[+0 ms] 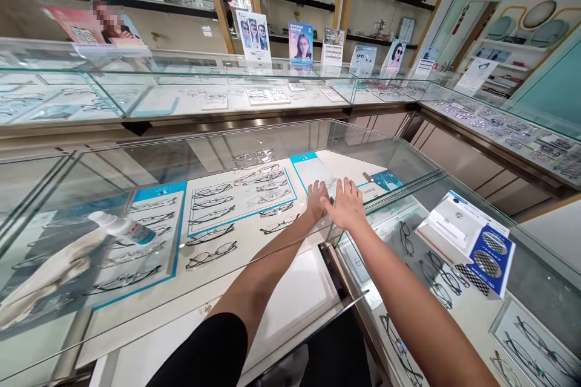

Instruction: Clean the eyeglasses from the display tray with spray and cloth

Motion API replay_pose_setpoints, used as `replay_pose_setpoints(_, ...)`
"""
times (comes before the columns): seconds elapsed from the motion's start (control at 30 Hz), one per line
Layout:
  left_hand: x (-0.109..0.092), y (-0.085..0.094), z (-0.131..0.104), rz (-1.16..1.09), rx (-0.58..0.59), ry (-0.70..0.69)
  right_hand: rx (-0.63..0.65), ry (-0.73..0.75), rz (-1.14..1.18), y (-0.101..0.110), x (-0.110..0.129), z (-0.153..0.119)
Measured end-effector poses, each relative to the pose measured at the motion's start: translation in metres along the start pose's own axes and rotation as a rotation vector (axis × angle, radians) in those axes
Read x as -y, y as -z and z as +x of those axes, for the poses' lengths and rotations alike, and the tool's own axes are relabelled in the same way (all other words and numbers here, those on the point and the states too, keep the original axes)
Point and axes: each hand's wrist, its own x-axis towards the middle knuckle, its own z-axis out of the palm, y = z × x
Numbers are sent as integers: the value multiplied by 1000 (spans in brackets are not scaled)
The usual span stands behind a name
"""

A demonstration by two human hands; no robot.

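Observation:
Side by side over the glass display case (254, 257), both my hands reach forward near its right end. My left hand (318, 198) has its fingers spread, close to a white and blue card (306, 164). Just right of it, my right hand (345, 204) is spread too, its thumb at the left hand. Something small and dark shows between the hands, too small to make out. Rows of eyeglasses (211, 214) lie left of my hands on blue-edged trays. A spray bottle (131, 230) and a pale cloth (52, 278) are at the far left.
A white and blue box (469, 242) stands on the right-hand case, above more eyeglasses (442, 278). Below my arms is an open white drawer (290, 308). Another glass counter (272, 87) with upright poster cards (301, 45) runs across the back.

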Motion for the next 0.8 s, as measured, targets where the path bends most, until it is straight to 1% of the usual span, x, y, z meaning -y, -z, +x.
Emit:
replay_pose_setpoints(0.1, -5, 20, -44, 40, 32, 17, -9, 5, 10, -3, -2, 1)
replay_pose_setpoints(0.23, -12, 56, -121, 62, 94, -44, -21, 11, 2, -6, -4, 2)
replay_pose_setpoints(0.3, -15, 78, -160, 45, 152, -78, -27, 11, -10, -7, -6, 3)
replay_pose_setpoints(0.4, -20, 115, -215, -14, 288, -96, -32, 8, -12, -9, -8, 4)
replay_pose_setpoints(0.47, -23, 140, -247, -34, 350, -103, -28, 1, -4, -10, -9, 4)
replay_pose_setpoints(0.53, -27, 163, -272, -55, 365, -107, -26, -5, 7, -11, -10, 5)
replay_pose_setpoints(0.6, -31, 185, -290, -92, 354, -121, -19, -7, 17, -11, -12, 5)
replay_pose_setpoints(0.67, -31, 206, -296, -109, 310, -135, -13, -7, 21, -12, -13, 6)
replay_pose_setpoints(0.73, -29, 225, -289, -76, 218, -125, -10, -2, 15, -13, -14, 7)
replay_pose_setpoints(0.8, -22, 240, -272, -16, 107, -94, -9, 1, 6, -14, -15, 8)
